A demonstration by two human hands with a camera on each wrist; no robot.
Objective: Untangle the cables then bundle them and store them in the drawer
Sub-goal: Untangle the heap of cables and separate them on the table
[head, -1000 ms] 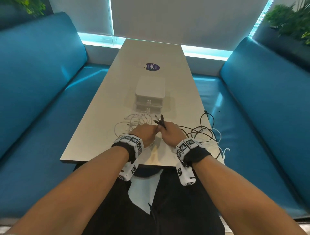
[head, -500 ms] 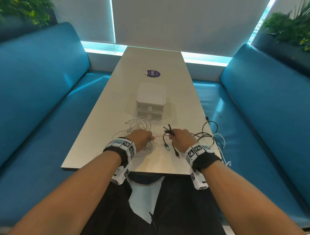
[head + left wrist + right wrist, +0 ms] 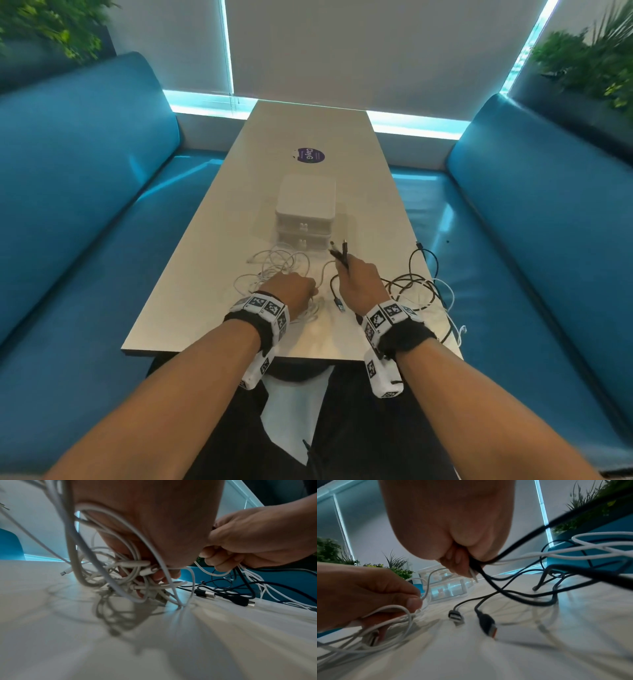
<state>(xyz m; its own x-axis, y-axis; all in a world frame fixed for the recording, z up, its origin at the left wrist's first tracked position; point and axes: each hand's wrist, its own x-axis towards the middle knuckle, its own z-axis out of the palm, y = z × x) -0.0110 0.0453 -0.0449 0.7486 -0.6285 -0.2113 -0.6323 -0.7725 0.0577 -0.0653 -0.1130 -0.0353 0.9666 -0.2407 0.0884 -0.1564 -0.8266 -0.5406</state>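
Gripping, left hand: fingers curled round a tangle of white cables, low over the near end of the table; more white loops spilling toward 10 o'clock of the knuckles.
Gripping, right hand: clenched on black cables, with a white strand pinched among the same fingers in the right wrist view.
Black cable ends: short stubs sticking up from the fist toward 12 o'clock; two black USB plugs hanging to the tabletop between the hands.
Black cable slack: piled at 3 o'clock of the right hand, near the right table edge, mixed with thin white strands.
Drawer unit: white, two drawers, both closed, at 12 o'clock of the hands, mid-table, apart from the cables.
Sticker: purple, round, at 12 o'clock beyond the drawer unit.
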